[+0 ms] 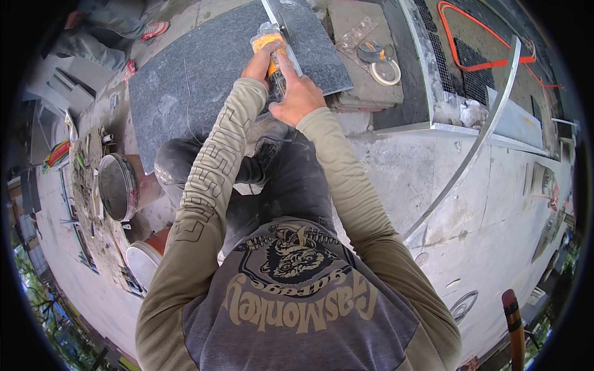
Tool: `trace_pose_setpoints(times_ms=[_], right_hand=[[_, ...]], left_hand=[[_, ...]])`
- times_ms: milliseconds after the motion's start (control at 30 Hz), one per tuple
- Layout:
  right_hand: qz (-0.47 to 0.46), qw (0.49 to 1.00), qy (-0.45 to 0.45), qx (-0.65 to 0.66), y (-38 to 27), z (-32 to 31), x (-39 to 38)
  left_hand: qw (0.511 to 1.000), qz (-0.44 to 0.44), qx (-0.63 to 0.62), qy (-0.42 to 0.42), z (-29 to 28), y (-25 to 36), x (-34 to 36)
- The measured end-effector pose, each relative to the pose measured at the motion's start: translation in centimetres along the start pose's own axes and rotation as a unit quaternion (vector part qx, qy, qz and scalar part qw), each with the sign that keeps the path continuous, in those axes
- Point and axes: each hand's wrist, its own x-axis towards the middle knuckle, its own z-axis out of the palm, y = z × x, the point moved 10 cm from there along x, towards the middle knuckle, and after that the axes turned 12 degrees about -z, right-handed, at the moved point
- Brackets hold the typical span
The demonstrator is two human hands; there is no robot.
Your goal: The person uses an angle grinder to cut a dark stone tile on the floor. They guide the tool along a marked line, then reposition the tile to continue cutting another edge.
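Observation:
Both my hands are wrapped around a yellow-and-black angle grinder (270, 41), held over a large dark grey speckled stone slab (185, 80). My left hand (258, 63) grips the body near its front. Behind it, my right hand (299, 98) closes round the rear part, one finger stretched along the tool. A bright metal straightedge (270, 7) lies across the slab, passing just right of the grinder. The tool's disc edge is mostly hidden by its housing. My legs are bent under the slab's near edge.
Right of the slab, a tape measure (371, 52) and a tape roll (386, 72) rest on stacked slabs (352, 18). A long metal strip (479, 139) curves at the right. Buckets (117, 187) stand at left. Another person's red shoe (154, 29) shows at far left.

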Motion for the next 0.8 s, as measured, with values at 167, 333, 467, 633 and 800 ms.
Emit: trace_pose_setpoints(times_ms=[167,333,467,633,800], right_hand=[[-0.008,1.000,0.004,-0.004,0.0,0.2,0.8],[-0.047,0.995,0.059,-0.057,0.2,0.0,2.6],[-0.049,0.996,0.064,-0.048,0.2,-0.4,3.7],[-0.010,1.000,0.004,-0.013,0.5,-0.1,5.1],[-0.003,1.000,-0.019,-0.019,0.3,0.0,6.7]], left_hand=[[1.000,-0.006,-0.003,0.004,0.2,0.3,-0.1],[1.000,-0.005,-0.016,-0.001,-0.2,1.1,1.4],[1.000,0.012,-0.022,0.001,-0.9,2.1,3.2],[1.000,-0.016,-0.014,0.019,-1.5,2.3,4.6],[1.000,-0.009,-0.009,0.028,-1.6,3.3,5.1]])
